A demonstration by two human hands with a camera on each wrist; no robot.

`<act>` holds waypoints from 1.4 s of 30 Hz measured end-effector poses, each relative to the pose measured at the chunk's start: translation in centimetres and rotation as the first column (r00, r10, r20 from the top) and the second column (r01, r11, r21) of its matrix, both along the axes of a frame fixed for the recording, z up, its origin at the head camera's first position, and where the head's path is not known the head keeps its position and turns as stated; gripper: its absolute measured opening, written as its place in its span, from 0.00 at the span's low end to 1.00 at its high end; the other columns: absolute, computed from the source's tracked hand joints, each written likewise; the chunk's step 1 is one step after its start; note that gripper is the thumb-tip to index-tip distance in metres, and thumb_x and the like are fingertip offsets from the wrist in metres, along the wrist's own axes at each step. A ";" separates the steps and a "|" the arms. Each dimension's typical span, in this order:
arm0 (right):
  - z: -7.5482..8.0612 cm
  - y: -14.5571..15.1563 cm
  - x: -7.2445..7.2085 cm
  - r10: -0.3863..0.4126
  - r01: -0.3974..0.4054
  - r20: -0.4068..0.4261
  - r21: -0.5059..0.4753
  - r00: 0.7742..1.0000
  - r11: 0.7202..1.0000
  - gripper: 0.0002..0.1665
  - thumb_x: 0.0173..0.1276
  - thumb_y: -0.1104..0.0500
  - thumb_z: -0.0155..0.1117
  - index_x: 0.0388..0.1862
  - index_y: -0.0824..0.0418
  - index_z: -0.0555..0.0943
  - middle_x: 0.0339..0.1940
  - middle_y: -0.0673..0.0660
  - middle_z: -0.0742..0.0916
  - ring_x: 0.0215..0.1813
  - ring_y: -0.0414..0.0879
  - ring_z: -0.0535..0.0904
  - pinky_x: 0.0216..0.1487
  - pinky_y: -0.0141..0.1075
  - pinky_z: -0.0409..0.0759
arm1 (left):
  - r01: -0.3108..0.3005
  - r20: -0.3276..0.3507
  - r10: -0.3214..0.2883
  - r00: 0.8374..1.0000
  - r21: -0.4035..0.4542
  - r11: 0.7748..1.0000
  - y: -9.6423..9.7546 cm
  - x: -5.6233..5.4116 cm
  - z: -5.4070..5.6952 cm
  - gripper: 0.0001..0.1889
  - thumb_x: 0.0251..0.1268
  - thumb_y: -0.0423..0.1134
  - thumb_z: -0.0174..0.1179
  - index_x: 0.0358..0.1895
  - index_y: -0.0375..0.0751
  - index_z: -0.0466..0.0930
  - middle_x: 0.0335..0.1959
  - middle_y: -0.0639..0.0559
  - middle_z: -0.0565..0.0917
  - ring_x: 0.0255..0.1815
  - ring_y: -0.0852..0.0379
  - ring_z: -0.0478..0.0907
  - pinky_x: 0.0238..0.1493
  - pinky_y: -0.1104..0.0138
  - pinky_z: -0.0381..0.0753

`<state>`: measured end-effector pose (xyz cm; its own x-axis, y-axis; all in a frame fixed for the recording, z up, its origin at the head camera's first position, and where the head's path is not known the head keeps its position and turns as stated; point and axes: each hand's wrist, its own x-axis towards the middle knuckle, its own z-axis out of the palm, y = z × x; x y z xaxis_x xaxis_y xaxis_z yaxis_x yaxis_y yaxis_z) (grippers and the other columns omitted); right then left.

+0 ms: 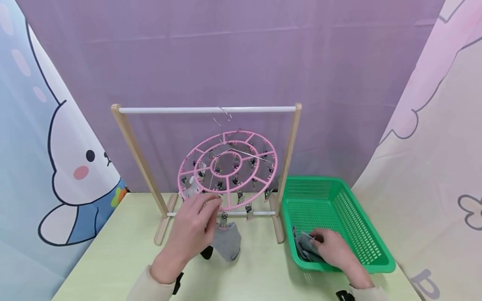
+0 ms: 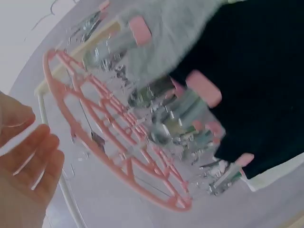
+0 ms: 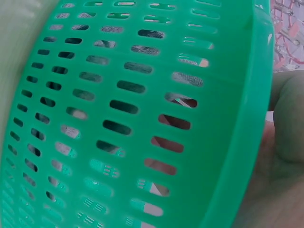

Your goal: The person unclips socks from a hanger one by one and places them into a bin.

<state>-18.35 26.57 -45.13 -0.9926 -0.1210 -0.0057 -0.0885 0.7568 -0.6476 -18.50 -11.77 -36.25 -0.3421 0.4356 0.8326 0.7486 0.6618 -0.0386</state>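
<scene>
A round pink clip hanger [image 1: 227, 200] hangs from the white rod, with metal clips below its rings. My left hand [image 1: 196, 221] is at its near left edge, and in the left wrist view the fingers [image 2: 40, 156] curve loosely around nothing. A grey sock [image 1: 227, 242] hangs from a front clip [image 1: 224, 218], and a black sock [image 1: 206, 252] shows partly behind the left hand. In the green basket [image 1: 339, 188], my right hand [image 1: 335, 248] pinches grey fabric [image 1: 306, 246], apparently a sock, at the near left corner. The basket wall mostly hides that hold in the right wrist view.
A wooden stand [image 1: 137, 154] with a white top rod [image 1: 169, 110] carries the hanger on a pale green table [image 1: 116, 251]. The basket stands right of the stand's right foot [image 1: 277, 230]. A purple curtain [image 1: 339, 83] hangs behind, with printed cloths at both sides.
</scene>
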 end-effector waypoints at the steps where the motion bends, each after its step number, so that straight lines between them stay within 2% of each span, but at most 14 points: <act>1: 0.0 0.0 0.0 -0.001 0.001 0.002 0.002 1.000 1.000 0.08 0.69 0.67 0.65 0.46 0.62 0.86 0.34 0.50 0.86 0.33 0.43 0.77 0.33 0.40 0.76 | -0.016 0.006 0.016 1.000 0.011 1.000 -0.2 -0.1 0.0 0.14 0.57 0.29 0.64 0.48 0.33 0.84 0.46 0.41 0.84 0.46 0.42 0.81 0.51 0.50 0.81; 5: 0.1 0.0 0.0 -0.006 0.006 0.000 0.010 1.000 1.000 0.08 0.69 0.67 0.65 0.46 0.62 0.86 0.35 0.50 0.86 0.34 0.43 0.78 0.34 0.40 0.76 | -0.069 0.037 0.068 0.997 0.019 0.997 -1.1 -0.6 -0.2 0.20 0.58 0.37 0.67 0.53 0.32 0.82 0.48 0.40 0.83 0.48 0.41 0.80 0.48 0.48 0.80; 8: 0.1 0.0 -0.1 -0.009 0.009 0.003 0.007 1.000 1.000 0.08 0.70 0.67 0.65 0.46 0.62 0.86 0.35 0.50 0.86 0.34 0.43 0.77 0.33 0.40 0.76 | -0.096 0.050 0.096 0.994 -0.003 0.995 -1.5 -1.0 -0.8 0.21 0.57 0.40 0.69 0.52 0.32 0.82 0.47 0.41 0.83 0.47 0.40 0.80 0.47 0.48 0.80; 16: 0.0 0.0 0.0 -0.004 0.004 0.003 0.000 1.000 1.000 0.09 0.70 0.67 0.65 0.47 0.63 0.86 0.36 0.51 0.87 0.35 0.43 0.79 0.34 0.40 0.78 | -0.103 0.117 0.117 0.986 -0.114 0.988 -1.3 -1.2 -1.2 0.08 0.60 0.39 0.71 0.39 0.39 0.85 0.36 0.50 0.84 0.42 0.47 0.79 0.47 0.55 0.79; 24: 0.4 -0.3 0.2 -0.008 0.008 0.004 0.003 1.000 1.000 0.12 0.71 0.64 0.65 0.51 0.65 0.85 0.39 0.51 0.87 0.40 0.44 0.82 0.39 0.42 0.81 | -0.095 0.112 0.106 0.988 -0.093 0.991 -0.4 -1.0 -1.2 0.07 0.57 0.37 0.74 0.35 0.42 0.85 0.34 0.53 0.83 0.39 0.49 0.78 0.43 0.56 0.78; 28: 1.0 -0.9 0.4 -0.016 0.017 -0.038 0.019 0.999 1.000 0.13 0.71 0.64 0.65 0.52 0.67 0.85 0.40 0.51 0.88 0.39 0.43 0.81 0.38 0.42 0.81 | -0.086 0.114 0.096 0.989 -0.088 0.992 0.3 -0.8 -0.9 0.07 0.58 0.38 0.73 0.35 0.43 0.85 0.34 0.53 0.83 0.39 0.50 0.79 0.42 0.57 0.78; 34: 2.0 -3.0 1.3 -0.022 0.026 -0.158 0.025 0.987 0.999 0.12 0.70 0.65 0.66 0.50 0.66 0.85 0.39 0.53 0.88 0.40 0.44 0.83 0.39 0.42 0.83 | -0.069 0.096 0.078 0.992 -0.088 0.994 1.3 -0.7 -0.3 0.05 0.61 0.39 0.72 0.34 0.44 0.86 0.34 0.53 0.83 0.38 0.50 0.79 0.41 0.58 0.79; 38: 2.6 -4.9 1.5 -0.005 -0.001 -0.189 -0.031 0.982 1.000 0.12 0.70 0.65 0.67 0.50 0.65 0.86 0.40 0.52 0.89 0.42 0.44 0.84 0.43 0.41 0.84 | -0.066 0.090 0.073 0.993 -0.083 0.994 1.8 -0.6 -0.1 0.05 0.61 0.39 0.72 0.35 0.44 0.87 0.35 0.53 0.83 0.40 0.49 0.81 0.42 0.57 0.80; 42: 2.8 -6.8 1.0 0.051 -0.076 -0.208 -0.116 0.977 0.990 0.13 0.70 0.66 0.67 0.53 0.65 0.85 0.41 0.51 0.88 0.44 0.43 0.84 0.45 0.35 0.84 | -0.048 0.103 0.056 0.993 -0.077 0.996 2.2 -0.5 0.1 0.04 0.62 0.37 0.71 0.36 0.43 0.87 0.35 0.53 0.84 0.41 0.49 0.81 0.43 0.57 0.80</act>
<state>-17.38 19.75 -42.29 -0.9614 -0.1711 0.2153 -0.2741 0.6610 -0.6985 -19.02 -9.55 -36.12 -0.4500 0.4741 0.7568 0.7156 0.6984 -0.0120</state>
